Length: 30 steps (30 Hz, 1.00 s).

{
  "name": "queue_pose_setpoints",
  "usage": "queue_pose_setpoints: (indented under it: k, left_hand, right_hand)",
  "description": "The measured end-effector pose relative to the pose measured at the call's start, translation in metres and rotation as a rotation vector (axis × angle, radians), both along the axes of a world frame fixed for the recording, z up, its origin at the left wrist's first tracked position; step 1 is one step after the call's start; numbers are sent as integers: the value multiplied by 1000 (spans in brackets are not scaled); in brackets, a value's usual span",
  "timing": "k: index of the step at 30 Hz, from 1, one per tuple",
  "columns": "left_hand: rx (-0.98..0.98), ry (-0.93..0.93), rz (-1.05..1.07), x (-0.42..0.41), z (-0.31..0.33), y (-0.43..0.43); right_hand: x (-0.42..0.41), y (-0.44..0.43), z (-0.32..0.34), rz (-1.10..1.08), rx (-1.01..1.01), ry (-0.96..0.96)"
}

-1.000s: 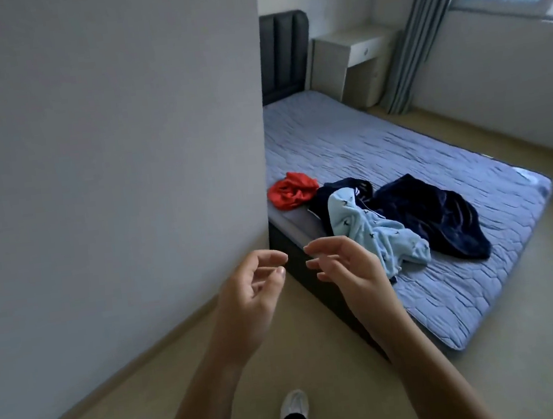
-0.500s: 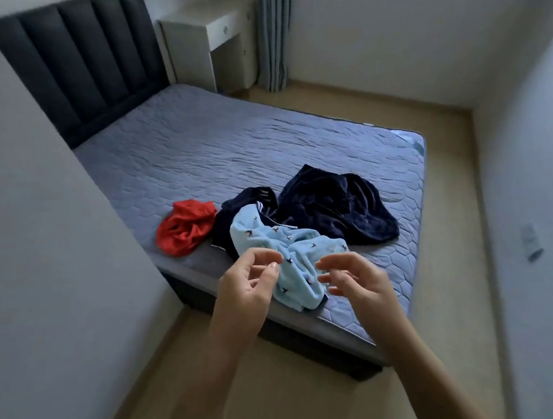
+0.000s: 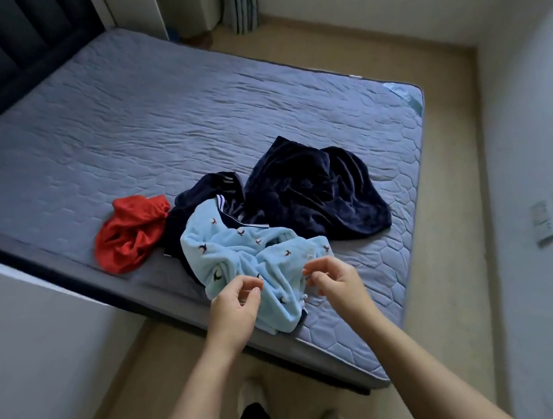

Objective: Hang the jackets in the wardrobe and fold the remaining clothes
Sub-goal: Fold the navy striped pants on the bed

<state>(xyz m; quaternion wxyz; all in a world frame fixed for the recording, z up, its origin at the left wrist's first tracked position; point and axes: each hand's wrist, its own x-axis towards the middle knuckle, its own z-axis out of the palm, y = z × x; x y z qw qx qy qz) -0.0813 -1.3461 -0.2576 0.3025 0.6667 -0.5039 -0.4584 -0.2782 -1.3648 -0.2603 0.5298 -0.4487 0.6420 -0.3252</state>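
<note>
Over the blue garment [image 3: 225,253], left hand [image 3: 235,301] and right hand [image 3: 335,282] have arrived, loosely curled, holding nothing.

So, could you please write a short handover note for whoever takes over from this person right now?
Left hand: fingers loosely curled, holding nothing, just over the light blue garment.
Right hand: the same, beside it.
Near the bed edge: light blue garment lies on a navy striped garment, red garment to its left, dark velvety garment behind.
Done: nothing folded or hung that shows.
Left: all four pieces; wardrobe not in view.
</note>
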Motion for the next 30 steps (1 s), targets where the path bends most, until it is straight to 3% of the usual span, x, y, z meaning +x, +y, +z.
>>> queue_pose_setpoints:
  k: [9,15,20,25,30]
  left_hand:
    - [206,-209,-159,59,-160,-171]
    - [125,-520,-282,119,-250,-287]
    - [69,-745,-367,165,-304,-369]
    - [58,-624,-297,176,-351,-432]
    - [134,-540,-380,173,-392,-434]
  right_hand:
    - [44,-135,-166,62,278,201]
    - [93,-230,-259,234,382,403]
    - [138,-299,-308,381,326,531]
    - [177,-369,-355,384,162,626]
    - [207,-381,-404,426,279,568]
